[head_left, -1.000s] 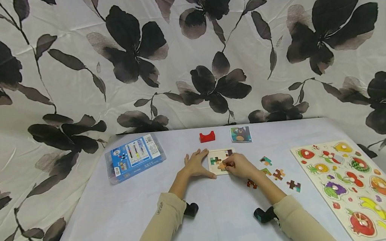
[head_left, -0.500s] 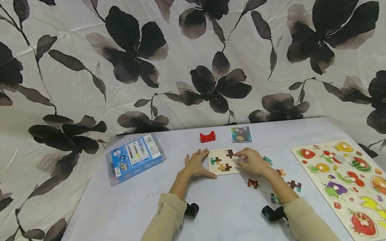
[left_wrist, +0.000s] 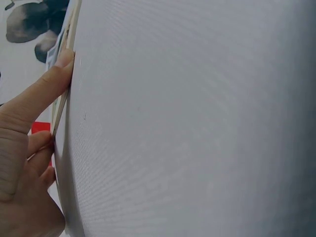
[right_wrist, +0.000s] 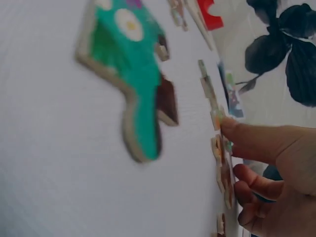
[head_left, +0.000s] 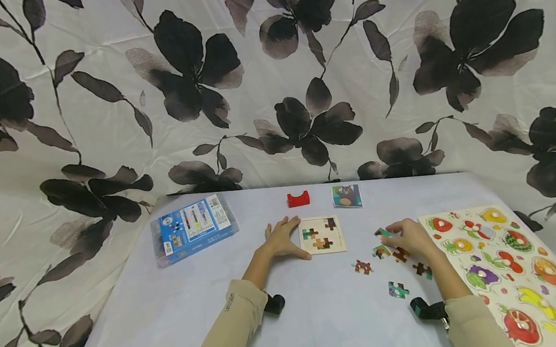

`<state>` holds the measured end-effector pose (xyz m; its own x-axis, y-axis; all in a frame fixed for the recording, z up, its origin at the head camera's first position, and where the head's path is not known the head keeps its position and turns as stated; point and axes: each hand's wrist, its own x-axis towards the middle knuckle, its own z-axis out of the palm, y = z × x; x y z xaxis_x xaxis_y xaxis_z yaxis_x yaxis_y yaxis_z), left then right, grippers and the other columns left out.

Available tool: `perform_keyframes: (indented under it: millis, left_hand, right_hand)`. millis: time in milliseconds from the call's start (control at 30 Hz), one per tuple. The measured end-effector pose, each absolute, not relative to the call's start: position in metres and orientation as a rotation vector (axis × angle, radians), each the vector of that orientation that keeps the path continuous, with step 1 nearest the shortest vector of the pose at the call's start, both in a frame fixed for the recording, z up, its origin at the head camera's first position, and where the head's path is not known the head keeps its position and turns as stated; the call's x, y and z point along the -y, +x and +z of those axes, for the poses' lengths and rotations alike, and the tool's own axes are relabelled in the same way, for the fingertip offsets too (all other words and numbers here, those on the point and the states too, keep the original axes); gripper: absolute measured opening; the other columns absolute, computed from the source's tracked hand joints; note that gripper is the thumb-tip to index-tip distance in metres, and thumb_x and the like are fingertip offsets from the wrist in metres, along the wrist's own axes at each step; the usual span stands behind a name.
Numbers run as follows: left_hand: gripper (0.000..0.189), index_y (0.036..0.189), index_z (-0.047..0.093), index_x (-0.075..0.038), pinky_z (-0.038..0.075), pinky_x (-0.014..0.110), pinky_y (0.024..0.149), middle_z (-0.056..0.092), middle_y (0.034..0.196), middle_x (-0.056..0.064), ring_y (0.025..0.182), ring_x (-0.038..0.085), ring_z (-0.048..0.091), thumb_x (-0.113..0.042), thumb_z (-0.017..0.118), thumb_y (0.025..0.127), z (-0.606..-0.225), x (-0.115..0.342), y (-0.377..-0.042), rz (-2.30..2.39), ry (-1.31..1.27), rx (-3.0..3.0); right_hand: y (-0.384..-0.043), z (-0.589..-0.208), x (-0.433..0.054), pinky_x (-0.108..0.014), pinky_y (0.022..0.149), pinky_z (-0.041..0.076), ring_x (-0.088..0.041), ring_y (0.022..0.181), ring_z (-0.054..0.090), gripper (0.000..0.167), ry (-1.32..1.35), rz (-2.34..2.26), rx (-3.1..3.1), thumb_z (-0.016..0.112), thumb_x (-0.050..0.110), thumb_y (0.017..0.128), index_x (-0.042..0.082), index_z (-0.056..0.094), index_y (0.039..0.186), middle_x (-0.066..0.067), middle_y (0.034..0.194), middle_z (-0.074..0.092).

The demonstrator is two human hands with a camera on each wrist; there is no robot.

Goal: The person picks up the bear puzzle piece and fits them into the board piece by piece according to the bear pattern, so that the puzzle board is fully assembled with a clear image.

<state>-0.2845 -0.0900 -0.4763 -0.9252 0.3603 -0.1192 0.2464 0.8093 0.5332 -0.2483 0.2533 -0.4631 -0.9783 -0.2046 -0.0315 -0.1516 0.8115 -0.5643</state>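
My left hand (head_left: 283,239) is spread at the left side of a small wooden puzzle board (head_left: 340,234), thumb near its lower corner and fingers near its upper one. The left wrist view shows the thumb (left_wrist: 61,66) touching the board's edge. Several puzzle pieces sit inside the frame. To the right, my right hand (head_left: 409,238) reaches down at a teal puzzle piece (head_left: 382,232), its thumb and index fingertips beside it with a gap between them. Around it lie a green piece (head_left: 381,251), a brown piece (head_left: 400,255), a dark piece (head_left: 422,270) and a bear-face piece (head_left: 362,267).
Another teal piece (head_left: 398,290) lies nearer me. A large fruit puzzle board (head_left: 496,241) covers the table's right side. At the back are a red block (head_left: 298,199) and a bear picture card (head_left: 346,196). A blue box (head_left: 196,229) stands at left.
My right hand has left the puzzle board and moved right to the loose pieces. A teal piece now lies nearer me, under where the right forearm was. The left hand stays in place.
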Motion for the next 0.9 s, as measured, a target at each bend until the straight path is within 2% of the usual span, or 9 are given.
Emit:
perform_keyframes:
  millis: [67,233,367,467,600,767,900]
  left_hand:
    - [0.104,0.145,0.037,-0.012,0.001,0.06,0.109,0.03,0.152,0.002,0.142,0.027,0.019,-0.046,0.086,0.06,-0.477,0.09,-0.284,0.779,0.479,-2.781]
    - [0.103,0.145,0.038,-0.012,0.0,0.06,0.109,0.031,0.152,0.002,0.142,0.027,0.018,-0.045,0.086,0.06,-0.476,0.09,-0.283,0.789,0.478,-2.775]
    - [0.103,0.145,0.038,-0.012,0.0,0.059,0.11,0.031,0.152,0.001,0.142,0.026,0.018,-0.045,0.086,0.059,-0.475,0.09,-0.283,0.787,0.471,-2.774]
    - [0.103,0.145,0.038,-0.013,0.0,0.059,0.11,0.031,0.152,0.001,0.142,0.026,0.018,-0.045,0.086,0.06,-0.476,0.09,-0.284,0.785,0.468,-2.776]
    - [0.103,0.145,0.037,-0.013,0.0,0.059,0.11,0.03,0.152,0.001,0.142,0.025,0.018,-0.045,0.086,0.06,-0.476,0.09,-0.283,0.776,0.466,-2.776]
    - [0.103,0.145,0.037,-0.013,0.0,0.058,0.11,0.031,0.152,0.001,0.142,0.026,0.018,-0.045,0.086,0.06,-0.476,0.09,-0.283,0.782,0.463,-2.779]
    - [0.103,0.145,0.037,-0.013,0.0,0.058,0.11,0.031,0.152,0.001,0.142,0.026,0.018,-0.045,0.086,0.06,-0.476,0.09,-0.283,0.781,0.465,-2.781]
  right_hand:
    - [-0.248,-0.466,-0.254,-0.032,0.062,0.045,-0.022,0.076,0.055,0.043,-0.247,-0.926,-2.885,0.07,0.026,0.084,-0.007,0.065,0.11,-0.023,0.104,0.065]
    - [-0.252,-0.468,-0.252,-0.03,0.062,0.046,-0.018,0.073,0.057,0.034,-0.119,-1.107,-2.814,0.073,0.021,0.082,-0.006,0.065,0.1,-0.014,0.088,0.066]
    - [-0.257,-0.467,-0.249,-0.027,0.054,0.044,-0.014,0.065,0.054,0.029,0.003,-1.343,-2.686,0.069,0.018,0.085,-0.006,0.062,0.1,-0.008,0.08,0.066]
    - [-0.261,-0.468,-0.245,-0.024,0.054,0.046,-0.01,0.065,0.056,0.031,0.087,-1.57,-2.575,0.065,0.019,0.088,-0.008,0.062,0.104,-0.003,0.079,0.067]
    - [-0.266,-0.467,-0.236,-0.022,0.067,0.053,-0.006,0.072,0.065,0.039,0.151,-1.951,-2.351,0.065,0.015,0.089,-0.013,0.055,0.115,0.004,0.079,0.067]
    - [-0.272,-0.464,-0.225,-0.023,0.071,0.055,-0.007,0.072,0.068,0.056,0.005,-2.254,-2.124,0.062,0.0,0.088,-0.012,0.035,0.137,0.007,0.079,0.069]
    - [-0.277,-0.465,-0.218,-0.024,0.072,0.055,-0.008,0.073,0.068,0.056,-0.148,-2.281,-2.146,0.058,-0.005,0.088,-0.012,0.034,0.138,0.005,0.082,0.067]
